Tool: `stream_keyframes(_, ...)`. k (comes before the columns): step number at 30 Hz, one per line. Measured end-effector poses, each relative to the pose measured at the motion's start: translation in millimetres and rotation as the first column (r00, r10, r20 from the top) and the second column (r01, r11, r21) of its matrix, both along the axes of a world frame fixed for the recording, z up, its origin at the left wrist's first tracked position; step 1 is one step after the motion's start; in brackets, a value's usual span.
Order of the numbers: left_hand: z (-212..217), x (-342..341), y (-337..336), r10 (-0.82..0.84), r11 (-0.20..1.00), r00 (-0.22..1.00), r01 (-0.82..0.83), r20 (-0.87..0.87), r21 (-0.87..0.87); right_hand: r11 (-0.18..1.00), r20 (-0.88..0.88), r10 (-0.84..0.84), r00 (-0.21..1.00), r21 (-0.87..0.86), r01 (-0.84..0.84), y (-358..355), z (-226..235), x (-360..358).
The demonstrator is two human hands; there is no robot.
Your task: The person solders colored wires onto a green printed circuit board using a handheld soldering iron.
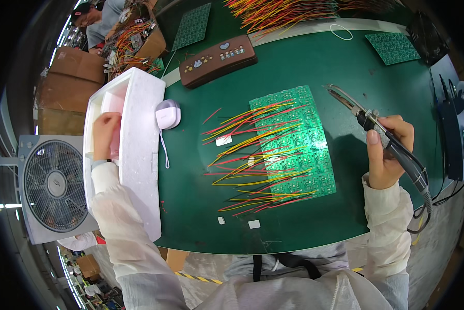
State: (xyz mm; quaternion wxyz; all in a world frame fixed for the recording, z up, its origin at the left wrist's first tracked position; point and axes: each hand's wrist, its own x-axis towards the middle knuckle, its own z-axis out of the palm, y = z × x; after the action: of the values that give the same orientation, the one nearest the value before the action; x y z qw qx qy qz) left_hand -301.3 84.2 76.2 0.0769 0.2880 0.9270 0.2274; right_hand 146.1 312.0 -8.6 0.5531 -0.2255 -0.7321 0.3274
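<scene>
My right hand [389,150] grips a soldering iron [408,164], its metal tip pointing up and to the left above the green tabletop. A green circuit board panel [318,155] lies flat left of it, apart from the iron. Red, yellow and dark wires [242,164] lie in rows across the panel's left half and stick out past its left edge. My left hand [107,132] reaches into a white foam box [148,150], its fingers curled together beside pink material [117,142]. What those fingers hold, if anything, is hidden.
A brown pencil case [218,61] and a pale earbud case [168,114] with a strap lie on the table [206,227]. More wires [281,15] and panels [392,49] sit farther back. A fan [56,178] stands left; a soldering station [451,134] right. Another person [95,23] is far left.
</scene>
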Motion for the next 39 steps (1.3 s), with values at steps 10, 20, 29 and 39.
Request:
stream_keyframes(10, -23, 262, 103, -0.443, 0.816, 0.896, 0.385, 0.039, 0.431, 0.958, 0.043, 0.017, 0.999, -0.286, -0.004, -9, -7, 8)
stream_keyframes(20, -87, 297, 117, -0.54, 0.748, 0.83, 0.55, -0.141, 0.371, 0.96, 0.056, 0.083, 0.995, -0.273, -0.065, -27, -14, 33)
stream_keyframes(29, -77, 291, 114, -0.525, 0.728, 0.752, 0.64, -0.399, 0.246, 0.957, 0.054, 0.042, 0.998, -0.288, -0.025, -29, -15, 31)
stream_keyframes(39, -84, 291, 116, -0.537, 0.686, 0.819, 0.563, -0.202, 0.461, 0.948, 0.04, 0.043, 0.998, -0.316, -0.029, -29, -13, 29)
